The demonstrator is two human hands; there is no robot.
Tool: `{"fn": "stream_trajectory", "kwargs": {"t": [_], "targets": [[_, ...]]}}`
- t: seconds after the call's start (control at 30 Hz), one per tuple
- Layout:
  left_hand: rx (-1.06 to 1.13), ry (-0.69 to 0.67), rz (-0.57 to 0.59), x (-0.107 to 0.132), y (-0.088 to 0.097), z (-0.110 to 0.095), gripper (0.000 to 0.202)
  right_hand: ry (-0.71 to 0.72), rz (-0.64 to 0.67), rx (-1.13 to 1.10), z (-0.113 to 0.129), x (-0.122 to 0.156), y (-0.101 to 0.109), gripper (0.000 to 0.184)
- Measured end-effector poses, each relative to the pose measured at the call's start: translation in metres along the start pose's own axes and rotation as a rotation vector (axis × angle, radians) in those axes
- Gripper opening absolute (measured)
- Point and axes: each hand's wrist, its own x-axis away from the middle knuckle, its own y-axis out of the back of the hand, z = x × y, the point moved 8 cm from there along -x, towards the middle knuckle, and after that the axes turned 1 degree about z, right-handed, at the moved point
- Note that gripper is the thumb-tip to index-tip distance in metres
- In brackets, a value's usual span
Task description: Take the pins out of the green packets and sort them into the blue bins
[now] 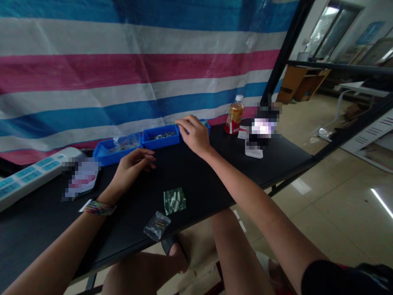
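My right hand (195,135) is over the rightmost blue bin (208,128), fingers stretched to the left and slightly bent. I see nothing certain in its grasp. The hand covers most of this bin; a bit of green packaging shows at its back. My left hand (133,167) rests low over the black table (199,180), fingers loosely curled and apart, holding nothing visible. In front of it are the left blue bin (106,157) with clear plastic bags and the middle blue bin (162,141) with small metal pieces. Nearer me lie a green packet (175,200) with pale cylindrical pieces and a clear bag (157,226) with small copper-coloured pieces.
A white power strip (33,174) and a blurred phone-like object (81,180) lie at the left. A drink bottle (234,114) stands back right, near a small white box (254,152) and a pixelated device (264,127). A striped sheet (138,69) hangs behind the table.
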Motion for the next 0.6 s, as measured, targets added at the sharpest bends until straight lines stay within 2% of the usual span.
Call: {"fn": "stream_trajectory", "kwargs": {"t": [0.07, 0.13, 0.2, 0.27, 0.33, 0.4, 0.47, 0.53, 0.57, 0.6], "targets": [[-0.021, 0.014, 0.031, -0.001, -0.002, 0.005, 0.037, -0.058, -0.061, 0.181, -0.033, -0.005, 0.022, 0.036], [-0.032, 0.023, 0.049, -0.002, -0.003, 0.008, 0.033, -0.097, 0.018, 0.288, -0.063, -0.006, 0.025, 0.034], [-0.033, 0.023, 0.048, -0.002, -0.003, 0.008, 0.032, -0.066, 0.088, 0.351, -0.077, -0.004, 0.021, 0.03], [-0.031, 0.019, 0.037, -0.001, -0.004, 0.006, 0.032, -0.027, 0.068, 0.374, -0.074, -0.002, 0.021, 0.032], [-0.02, 0.018, 0.033, 0.0, -0.005, 0.003, 0.033, -0.023, 0.001, 0.344, -0.058, 0.003, 0.027, 0.031], [-0.002, 0.022, 0.039, 0.002, -0.006, -0.001, 0.033, -0.036, -0.007, 0.234, -0.034, 0.015, 0.03, 0.028], [0.006, 0.025, 0.043, 0.003, -0.007, -0.003, 0.032, -0.009, 0.131, 0.026, -0.001, 0.038, 0.023, 0.023], [0.01, 0.025, 0.047, 0.004, -0.007, -0.005, 0.031, 0.068, 0.391, -0.174, 0.039, 0.073, 0.007, 0.014], [0.011, 0.022, 0.048, 0.004, -0.007, -0.006, 0.031, 0.072, 0.465, -0.205, 0.055, 0.092, 0.003, 0.013], [0.013, 0.019, 0.049, 0.004, -0.007, -0.006, 0.032, 0.03, 0.483, -0.198, 0.064, 0.107, 0.002, 0.018]]}}
